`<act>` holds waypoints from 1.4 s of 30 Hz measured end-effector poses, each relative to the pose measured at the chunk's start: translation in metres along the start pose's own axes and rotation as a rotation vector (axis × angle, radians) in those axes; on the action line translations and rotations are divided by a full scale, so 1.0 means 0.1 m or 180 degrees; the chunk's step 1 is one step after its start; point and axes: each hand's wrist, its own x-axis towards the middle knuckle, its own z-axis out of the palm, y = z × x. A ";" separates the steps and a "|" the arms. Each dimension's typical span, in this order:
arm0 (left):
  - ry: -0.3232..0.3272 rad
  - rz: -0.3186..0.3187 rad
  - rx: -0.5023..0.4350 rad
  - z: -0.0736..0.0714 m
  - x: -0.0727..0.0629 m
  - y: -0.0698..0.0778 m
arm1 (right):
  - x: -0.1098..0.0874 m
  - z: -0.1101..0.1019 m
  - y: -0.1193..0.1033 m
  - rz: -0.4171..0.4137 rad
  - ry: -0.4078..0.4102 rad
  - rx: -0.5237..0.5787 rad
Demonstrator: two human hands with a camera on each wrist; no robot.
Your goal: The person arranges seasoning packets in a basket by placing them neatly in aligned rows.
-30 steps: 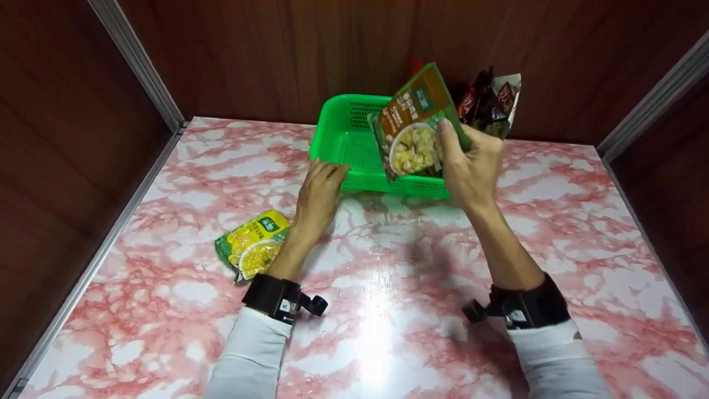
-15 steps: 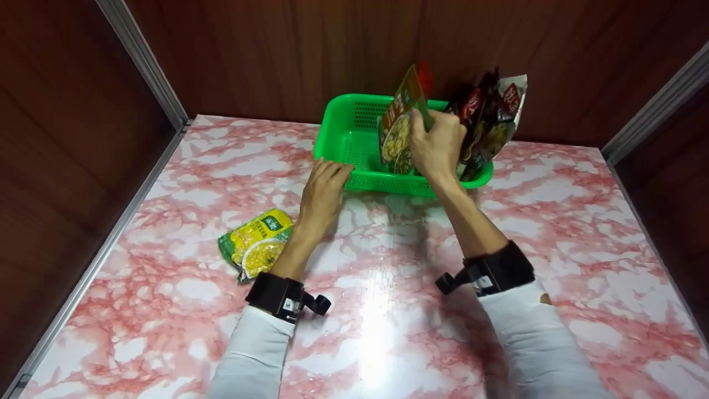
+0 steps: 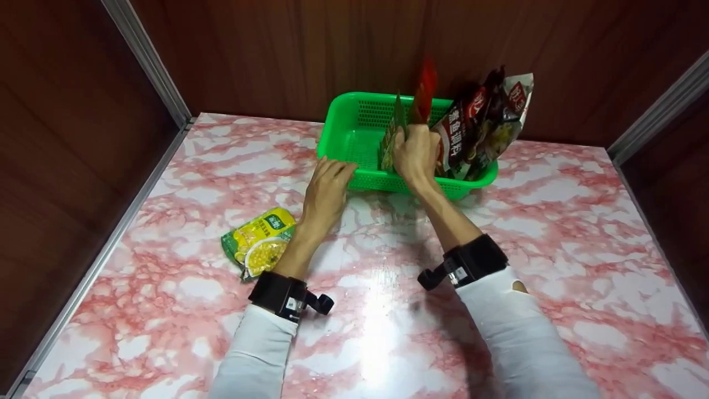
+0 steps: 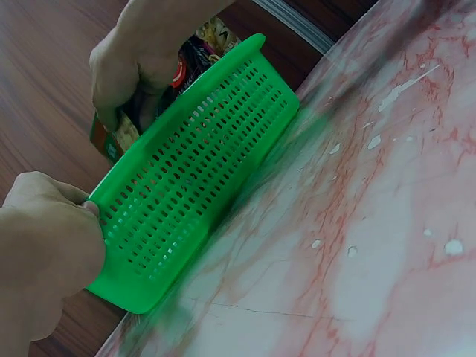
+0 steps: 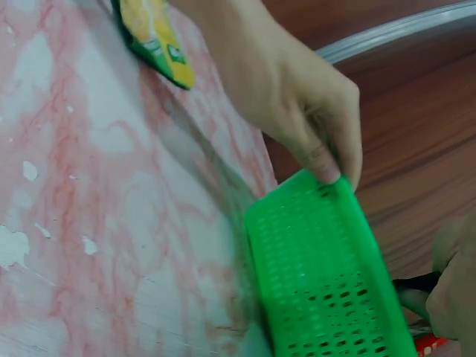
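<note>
The green plastic basket [image 3: 346, 119] stands at the back of the table. My left hand [image 3: 327, 191] pinches its near rim toward the left corner, thumb outside and fingers over the edge, as the right wrist view shows. Inside the basket, my right hand [image 3: 415, 155] grips the green-and-brown food pouch [image 3: 388, 147], which stands on edge and is partly hidden by the hand. Just behind that hand rises a red packet [image 3: 425, 91]. Dark seasoning packets [image 3: 471, 130] lean against the basket's right end. A yellow-and-green corn pouch [image 3: 260, 241] lies on the table beside my left forearm.
A wooden back wall [image 3: 266, 55] rises right behind the basket, with side walls left and right joined by metal corner strips [image 3: 147, 61]. The marbled red-and-white table [image 3: 360, 310] spreads out in front. Both wrists carry black camera mounts [image 3: 279, 296].
My right hand has carried the green-and-brown pouch left and down into the basket, turning it edge-on. The red packet and dark packets show more now. My left hand stays on the rim.
</note>
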 end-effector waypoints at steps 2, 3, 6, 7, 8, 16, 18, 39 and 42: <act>0.0000 0.0012 -0.0010 0.00 0.00 0.01 | -0.01 0.02 0.03 0.0033 -0.0107 -0.0076; 0.0001 0.0018 -0.0014 0.01 0.00 0.01 | -0.02 0.02 0.04 0.0025 -0.0151 -0.0104; 0.0016 0.0033 -0.0018 0.01 0.01 0.01 | -0.02 0.02 0.07 -0.0009 -0.0279 -0.0174; 0.0026 0.0036 -0.0025 0.01 0.01 0.01 | -0.02 0.01 0.07 -0.0023 -0.0323 -0.0199; 0.0036 0.0038 -0.0035 0.01 0.01 0.00 | -0.02 0.01 0.07 -0.0026 -0.0353 -0.0220; 0.0058 0.0040 -0.0049 0.01 0.01 -0.02 | -0.03 -0.01 0.06 -0.0107 -0.0405 -0.0312; 0.0060 0.0041 -0.0049 0.01 0.01 -0.01 | -0.03 -0.01 0.05 -0.0102 -0.0361 -0.0329; 0.0068 0.0050 -0.0043 0.01 -0.02 -0.01 | -0.16 -0.15 0.16 -0.0063 -0.0461 -0.0318; 0.0065 0.0045 -0.0039 0.01 -0.02 0.00 | -0.16 -0.16 0.17 -0.0094 -0.0398 -0.0306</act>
